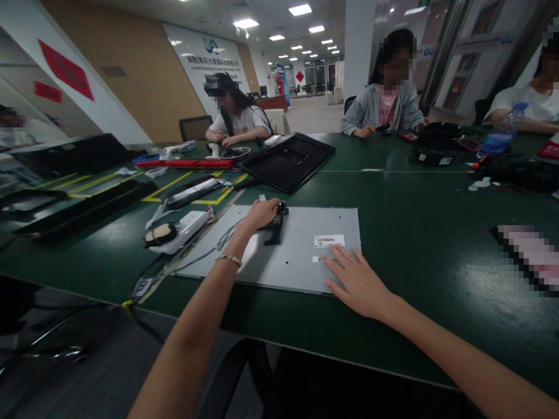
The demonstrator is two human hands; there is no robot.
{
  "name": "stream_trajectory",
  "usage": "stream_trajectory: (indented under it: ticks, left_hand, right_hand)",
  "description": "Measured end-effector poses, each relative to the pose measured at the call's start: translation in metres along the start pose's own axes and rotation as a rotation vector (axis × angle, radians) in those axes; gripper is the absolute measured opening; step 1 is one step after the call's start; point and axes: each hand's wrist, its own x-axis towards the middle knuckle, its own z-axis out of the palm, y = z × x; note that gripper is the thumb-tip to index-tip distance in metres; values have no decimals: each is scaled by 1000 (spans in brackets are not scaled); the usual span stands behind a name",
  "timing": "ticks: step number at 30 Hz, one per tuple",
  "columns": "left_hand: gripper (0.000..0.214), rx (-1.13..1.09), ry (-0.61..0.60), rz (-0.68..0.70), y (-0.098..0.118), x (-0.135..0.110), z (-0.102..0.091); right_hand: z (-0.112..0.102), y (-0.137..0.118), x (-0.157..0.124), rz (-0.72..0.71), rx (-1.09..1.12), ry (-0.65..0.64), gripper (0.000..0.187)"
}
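A flat silver-grey display panel (301, 265) lies back side up on the green table in front of me, with a white label (329, 241) near its right end. My left hand (263, 214) is closed on a black bracket-like part (276, 231) near the panel's far edge; its fingertips are partly hidden. Thin grey cables (227, 235) run left from that part across the panel. My right hand (356, 279) rests with its fingers spread over the panel's near right corner, holding nothing.
Beyond the panel lies a black monitor housing (290, 160). To the left are a white device with a tan pad (179, 233), black strips (87, 209) and a red bar (187, 164). A pixelated phone (530, 256) lies at right. Several people sit around the green table (419, 256).
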Motion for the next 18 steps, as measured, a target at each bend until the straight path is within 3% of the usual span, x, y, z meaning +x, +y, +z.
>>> stream_trajectory:
  ticks: [7, 13, 15, 18]
  left_hand:
    - [44, -27, -93, -2, -3, 17, 2]
    - [45, -101, -10, 31, -10, 15, -5]
    - [43, -188, 59, -28, -23, 7, -9]
    - [39, -327, 140, -237, -52, -13, -16]
  right_hand:
    - [0, 1, -1, -4, 13, 7, 60]
    - [-4, 1, -2, -13, -3, -37, 63]
    - [-6, 0, -6, -19, -9, -51, 64]
    - [-8, 1, -16, -20, -17, -68, 64]
